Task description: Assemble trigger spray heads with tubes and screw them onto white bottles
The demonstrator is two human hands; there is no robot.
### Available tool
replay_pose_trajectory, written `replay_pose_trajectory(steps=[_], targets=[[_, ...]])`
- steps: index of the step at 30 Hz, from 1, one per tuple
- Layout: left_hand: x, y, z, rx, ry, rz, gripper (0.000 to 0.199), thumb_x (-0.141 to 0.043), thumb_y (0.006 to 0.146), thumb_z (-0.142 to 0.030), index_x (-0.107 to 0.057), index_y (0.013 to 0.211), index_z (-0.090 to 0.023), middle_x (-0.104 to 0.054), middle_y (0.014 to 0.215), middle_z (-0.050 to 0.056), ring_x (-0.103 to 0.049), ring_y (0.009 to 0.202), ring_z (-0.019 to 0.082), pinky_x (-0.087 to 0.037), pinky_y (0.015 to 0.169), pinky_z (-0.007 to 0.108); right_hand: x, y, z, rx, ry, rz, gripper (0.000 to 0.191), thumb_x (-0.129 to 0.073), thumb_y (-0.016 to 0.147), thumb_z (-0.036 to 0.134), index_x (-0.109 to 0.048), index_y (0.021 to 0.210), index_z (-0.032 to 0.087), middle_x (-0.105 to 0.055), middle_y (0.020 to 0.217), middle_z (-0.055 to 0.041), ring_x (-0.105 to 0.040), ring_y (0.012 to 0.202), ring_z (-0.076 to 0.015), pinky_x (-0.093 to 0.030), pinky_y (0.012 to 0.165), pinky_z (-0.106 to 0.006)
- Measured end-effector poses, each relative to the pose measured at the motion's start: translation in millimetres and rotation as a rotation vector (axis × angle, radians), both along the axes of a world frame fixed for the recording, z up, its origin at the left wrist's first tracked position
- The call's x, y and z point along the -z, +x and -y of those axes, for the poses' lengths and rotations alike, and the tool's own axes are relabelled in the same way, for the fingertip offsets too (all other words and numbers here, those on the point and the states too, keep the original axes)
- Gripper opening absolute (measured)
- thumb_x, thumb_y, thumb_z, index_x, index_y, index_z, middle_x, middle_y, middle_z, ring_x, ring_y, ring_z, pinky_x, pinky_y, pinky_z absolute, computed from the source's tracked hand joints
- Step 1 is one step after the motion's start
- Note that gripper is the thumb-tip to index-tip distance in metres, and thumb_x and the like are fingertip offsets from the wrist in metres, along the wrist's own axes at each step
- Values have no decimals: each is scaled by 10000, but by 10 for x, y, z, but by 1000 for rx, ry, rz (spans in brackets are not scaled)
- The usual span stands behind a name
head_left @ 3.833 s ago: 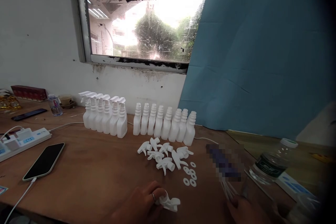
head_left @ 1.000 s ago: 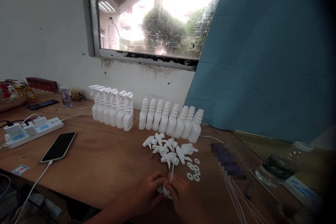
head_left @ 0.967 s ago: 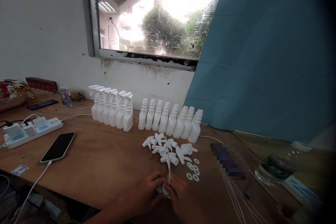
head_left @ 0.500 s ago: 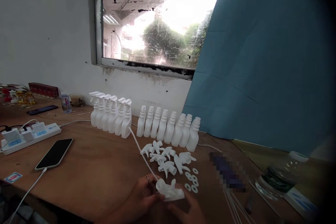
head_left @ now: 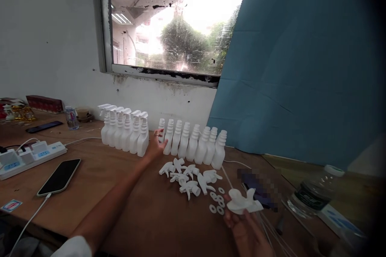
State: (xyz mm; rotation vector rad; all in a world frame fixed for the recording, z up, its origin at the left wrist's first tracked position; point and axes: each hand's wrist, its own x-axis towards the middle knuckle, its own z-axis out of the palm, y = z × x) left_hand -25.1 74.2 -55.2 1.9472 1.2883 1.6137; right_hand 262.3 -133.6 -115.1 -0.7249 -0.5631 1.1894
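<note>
My left hand [head_left: 156,144] reaches out to the leftmost bottle [head_left: 162,125] of the row without tops, its fingers closed around the bottle's neck. In my right hand [head_left: 245,229] is a white spray head [head_left: 244,201], with its thin tube pointing up and left. Several open white bottles [head_left: 193,146] stand upright in that row. Left of them, several bottles with spray heads [head_left: 122,130] stand close together. Loose spray heads [head_left: 189,188] lie in a pile in front, and small white rings [head_left: 220,200] are beside my right hand.
On the left are a phone [head_left: 59,177], a power strip [head_left: 54,151], a second phone [head_left: 44,127] and a small bottle [head_left: 71,118]. At the right lie a large clear bottle [head_left: 313,192], white tubes [head_left: 276,237] and a blurred purple item [head_left: 261,190].
My left hand has let go of the spray head and moved forward to the leftmost open bottle. My right hand has carried the spray head to the right. The view has shifted slightly.
</note>
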Motion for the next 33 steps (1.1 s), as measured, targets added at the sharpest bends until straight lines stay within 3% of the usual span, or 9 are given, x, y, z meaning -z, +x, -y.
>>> replay_pose_trajectory(steps=[3, 5, 9, 13, 19, 23, 28, 33], targets=[[-109, 17, -474, -173, -12, 48, 587, -628, 794, -193, -386, 1325, -129, -401, 1383, 199, -421, 1280, 303, -385, 1033, 442, 23, 86, 13, 61, 4, 43, 253, -716, 783, 393, -666, 985, 250, -701, 934, -59, -620, 686, -195, -537, 601, -341], [-150, 25, -659, -241, -46, 67, 621, -647, 787, -192, -363, 1331, -95, -385, 1405, 233, -381, 1325, 316, -340, 1067, 439, 32, 108, 34, 86, 29, 106, 201, -669, 822, 416, -658, 949, 261, -697, 925, -55, -600, 653, -184, -519, 585, -343], [-207, -3, -763, -245, -143, 57, 462, -637, 810, -210, -467, 1221, -88, -590, 1215, 211, -577, 1128, 287, -438, 945, 389, -30, 72, 69, 114, 52, 233, 162, -622, 854, 446, -611, 925, 301, -688, 920, -21, -587, 645, -184, -504, 575, -352], [-290, -51, -497, -172, -89, 12, 361, -585, 861, -247, -521, 1193, -121, -659, 1134, 151, -633, 1011, 244, -470, 885, 337, -222, -27, 87, 130, 122, 249, 158, -609, 878, 418, -555, 861, 270, -649, 858, -7, -551, 609, -153, -475, 574, -322], [-431, -66, 260, 11, 76, -111, 399, -576, 881, -317, -525, 1257, -193, -670, 1129, 63, -633, 1019, 213, -483, 906, 313, -571, -99, 81, 150, 236, 273, 154, -577, 906, 394, -528, 854, 258, -601, 829, -3, -540, 588, -139, -450, 558, -313], [-503, -63, 639, 96, 198, -207, 407, -536, 919, -351, -505, 1290, -186, -644, 1191, 77, -618, 1063, 231, -486, 915, 335, -680, -88, 33, 176, 256, 347, 174, -597, 890, 411, -519, 865, 258, -572, 741, 11, -538, 561, -143, -447, 552, -317], [-572, -61, 858, 167, 246, -260, 367, -503, 949, -315, -487, 1298, -202, -616, 1231, 84, -593, 1121, 234, -480, 940, 340, -711, -74, 60, 220, 240, 392, 193, -617, 874, 412, -515, 851, 250, -582, 755, 13, -540, 551, -134, -433, 543, -298], [-515, -110, 891, 161, 310, -375, 376, -490, 953, -284, -461, 1323, -224, -588, 1263, 100, -559, 1162, 252, -468, 970, 409, -711, -34, 136, 283, 163, 444, 192, -598, 882, 438, -531, 966, 278, -602, 731, 18, -533, 545, -148, -423, 567, -311]])
